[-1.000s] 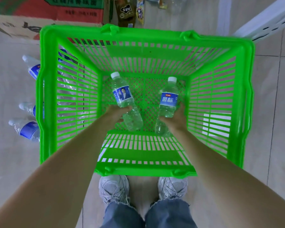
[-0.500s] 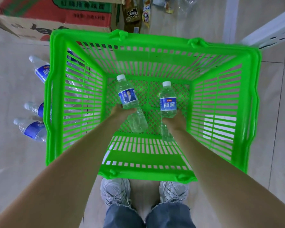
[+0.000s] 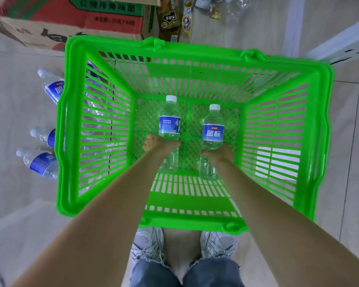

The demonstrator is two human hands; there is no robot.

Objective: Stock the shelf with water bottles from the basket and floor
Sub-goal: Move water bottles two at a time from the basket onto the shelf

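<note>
The tiled floor (image 3: 19, 204) fills the frame, pale and glossy. On it, taking up the middle of the frame, stands a bright green basket (image 3: 323, 141) with slatted walls and a lattice bottom. In the upper left of the frame a cardboard box (image 3: 71, 21) printed in red and green sits just beyond the basket's far rim, and beside it, top centre, lie a few snack packets (image 3: 170, 15). A strip of white shelf (image 3: 344, 44) with dark slots cuts across the upper right corner.

Two bare arms reach down from the bottom of the frame into the basket. At the bottom centre, just outside the near rim, are grey sneakers (image 3: 148, 245) and frayed jeans (image 3: 153, 274).

The left hand (image 3: 160, 145) has its fingers wrapped round the middle of a bottle (image 3: 169, 123), cap pointing to the top of the frame, blue label above the grip. The right hand (image 3: 218, 153) grips a second bottle (image 3: 212, 131) the same way, its fingers closed below the blue label; this one stands a little right of centre. Both bottles are inside the basket, near its bottom, well apart from each other; I cannot tell whether they touch the lattice.

At the left of the frame three more bottles (image 3: 39, 164) lie on their sides on the floor, just beside the basket's left wall, caps pointing left. Clear plastic shows through that wall's slats too, though it is too blurred to make out.
</note>
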